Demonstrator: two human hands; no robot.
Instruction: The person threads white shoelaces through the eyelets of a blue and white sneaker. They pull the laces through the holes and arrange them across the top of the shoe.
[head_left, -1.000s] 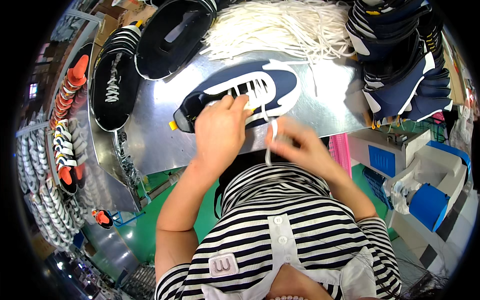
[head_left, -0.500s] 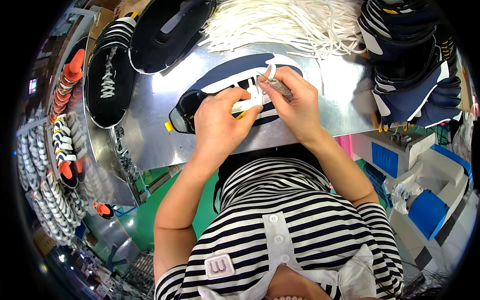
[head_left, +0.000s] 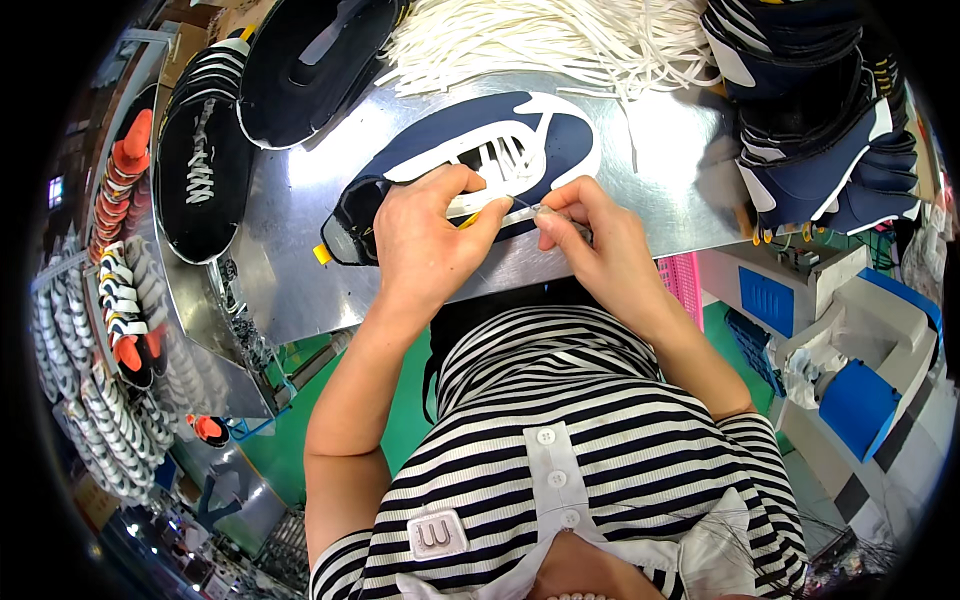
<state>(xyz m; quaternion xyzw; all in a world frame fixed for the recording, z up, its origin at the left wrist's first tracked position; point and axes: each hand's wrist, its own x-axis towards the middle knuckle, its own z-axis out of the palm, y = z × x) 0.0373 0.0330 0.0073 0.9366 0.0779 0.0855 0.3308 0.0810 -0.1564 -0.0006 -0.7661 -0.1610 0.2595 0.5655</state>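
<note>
A navy and white shoe upper (head_left: 455,128) lies on the metal table in front of me, its heel end with a yellow tab toward the left. White lace strands (head_left: 505,155) cross its throat opening. My left hand (head_left: 430,230) pinches the near edge of the upper, thumb and index finger closed by the eyelet strip. My right hand (head_left: 605,235) is closed around a slim, awl-like tool (head_left: 524,204) with a thin metal tip. That tip points left to the near eyelet edge, beside my left thumb. Fingers cover most of its handle.
Loose white laces (head_left: 560,45) are heaped at the table's far side. Stacked navy uppers (head_left: 820,150) rise at the right, and black-lined uppers (head_left: 205,150) lie at the left. A pink basket (head_left: 683,285) stands below the table's front edge, near a white and blue machine (head_left: 860,410).
My right hand has moved nearer to me with the tool, from over the throat to the upper's near edge. The left hand stays on the upper; the view has shifted slightly.
</note>
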